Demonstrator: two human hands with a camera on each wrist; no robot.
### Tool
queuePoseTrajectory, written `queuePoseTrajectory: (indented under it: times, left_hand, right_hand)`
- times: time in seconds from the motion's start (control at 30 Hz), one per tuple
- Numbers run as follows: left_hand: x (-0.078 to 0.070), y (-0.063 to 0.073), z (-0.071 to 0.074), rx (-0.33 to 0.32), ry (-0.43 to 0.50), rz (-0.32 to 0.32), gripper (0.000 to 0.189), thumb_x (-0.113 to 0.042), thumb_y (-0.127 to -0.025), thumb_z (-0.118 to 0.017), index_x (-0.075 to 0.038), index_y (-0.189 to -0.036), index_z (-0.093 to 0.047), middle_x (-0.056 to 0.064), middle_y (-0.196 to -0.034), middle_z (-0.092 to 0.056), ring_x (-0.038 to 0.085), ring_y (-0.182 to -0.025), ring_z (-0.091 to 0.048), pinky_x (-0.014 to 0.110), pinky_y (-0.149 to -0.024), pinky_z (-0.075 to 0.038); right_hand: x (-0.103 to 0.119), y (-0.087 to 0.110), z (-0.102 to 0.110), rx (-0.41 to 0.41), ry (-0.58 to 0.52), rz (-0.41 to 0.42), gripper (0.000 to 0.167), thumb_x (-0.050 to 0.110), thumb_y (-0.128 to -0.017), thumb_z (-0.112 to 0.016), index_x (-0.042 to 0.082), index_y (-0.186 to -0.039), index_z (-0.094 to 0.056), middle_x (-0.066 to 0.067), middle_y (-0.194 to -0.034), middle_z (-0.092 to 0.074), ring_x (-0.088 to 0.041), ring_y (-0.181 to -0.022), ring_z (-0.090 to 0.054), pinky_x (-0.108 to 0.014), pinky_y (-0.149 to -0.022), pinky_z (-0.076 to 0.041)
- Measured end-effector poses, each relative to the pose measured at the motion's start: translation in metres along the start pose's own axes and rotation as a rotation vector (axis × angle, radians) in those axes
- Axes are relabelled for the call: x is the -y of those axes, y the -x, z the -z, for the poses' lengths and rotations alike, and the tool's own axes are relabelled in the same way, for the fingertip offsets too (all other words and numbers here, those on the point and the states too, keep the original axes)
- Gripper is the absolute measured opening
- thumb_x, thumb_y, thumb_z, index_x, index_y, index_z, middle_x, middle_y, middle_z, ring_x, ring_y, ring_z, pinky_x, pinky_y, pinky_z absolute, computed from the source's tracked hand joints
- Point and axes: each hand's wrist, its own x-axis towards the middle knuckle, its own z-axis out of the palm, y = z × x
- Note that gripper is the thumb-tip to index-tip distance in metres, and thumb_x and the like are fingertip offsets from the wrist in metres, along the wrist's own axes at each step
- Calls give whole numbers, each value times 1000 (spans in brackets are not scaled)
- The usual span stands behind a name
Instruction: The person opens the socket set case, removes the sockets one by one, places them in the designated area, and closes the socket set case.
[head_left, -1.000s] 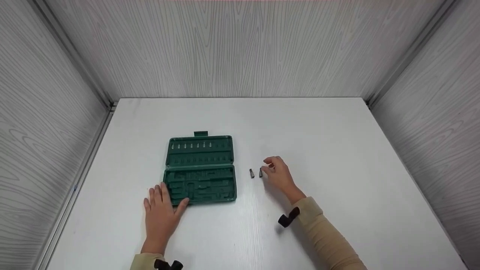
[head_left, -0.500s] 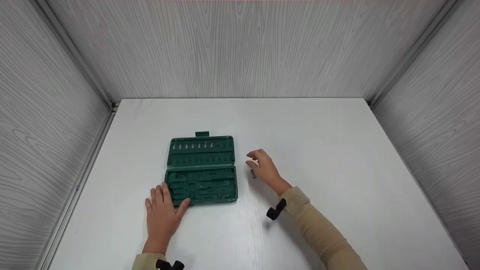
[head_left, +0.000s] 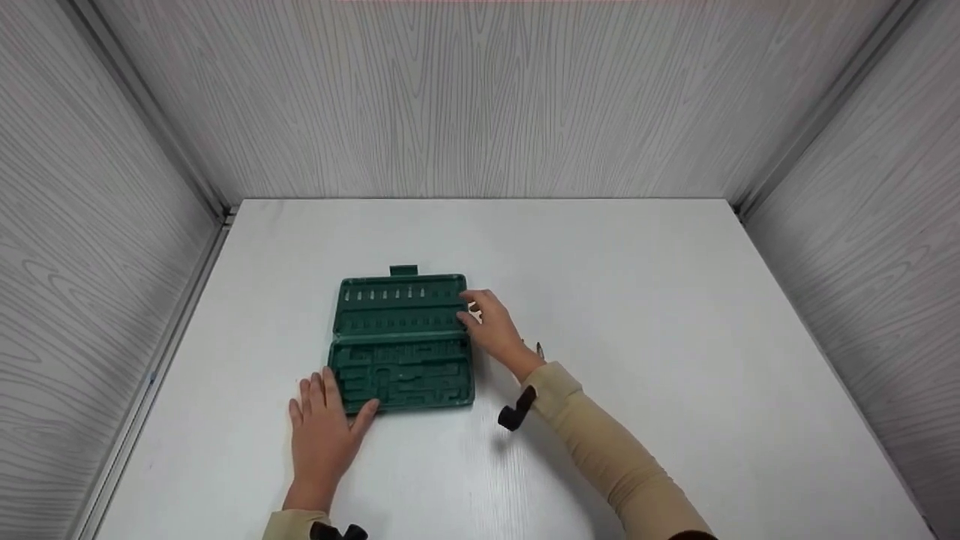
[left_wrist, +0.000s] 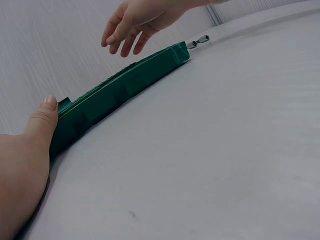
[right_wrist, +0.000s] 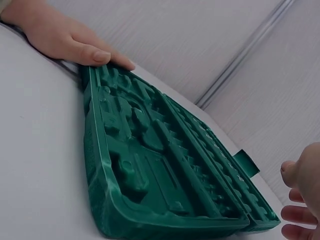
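A green plastic tool case [head_left: 400, 339] lies unfolded on the white table, with shaped recesses in both halves. Several small silver bits [head_left: 384, 295] stand in a row in its upper half. My left hand [head_left: 322, 435] rests at the near left corner, fingers straight along the left side and thumb on the front edge. Over the right edge of the upper half hovers my right hand [head_left: 491, 326], its thumb and fingers apart and loosely bent, nothing seen between them. Small metal socket bits [left_wrist: 202, 39] lie past the case's right end; in the head view one [head_left: 540, 350] shows beside the right wrist.
A latch tab [head_left: 403, 270] sticks out from the far edge of the case. Wood-grained panels [head_left: 480, 97] close in the white table [head_left: 637, 300] at the back and both sides. A black wrist mount [head_left: 516, 411] hangs off the right sleeve.
My right hand has moved left from beside the small socket bits to the right edge of the case's upper half. The left hand and the case have stayed in place.
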Motion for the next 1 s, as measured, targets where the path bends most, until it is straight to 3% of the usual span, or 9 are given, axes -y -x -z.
queuePoseTrajectory:
  times: [0.3, 0.63, 1.0]
  left_hand:
    - [-1, 1, 3, -9, -2, 5, 98, -66, -86, -45, 6, -146, -14, 31, -146, -20, 44, -136, -11, 59, -105, -6]
    - [-1, -1, 3, -1, -12, -8, 99, -66, -86, -44, 6, -146, -14, 31, -146, -19, 44, -136, -11, 59, -106, -7]
    - [-1, -1, 1, -4, -9, 2, 100, -68, -85, -43, 5, -146, -14, 31, -146, -19, 44, -136, -11, 59, -106, -6]
  right_hand:
    - [17, -21, -10, 88, 107, 10, 45, 30, -96, -53, 5, -132, -48, -10, -126, -53, -20, -116, -50, -35, -95, -40]
    - [20, -53, -17, 123, 139, -96, 48, 28, -96, -53, 9, -138, -43, -8, -129, -52, -19, -120, -46, -36, -98, -37]
    - [20, -73, -36, 142, 146, -154, 43, 27, -95, -54, 8, -133, -50, -9, -124, -54, -18, -114, -50, -34, -95, -40]
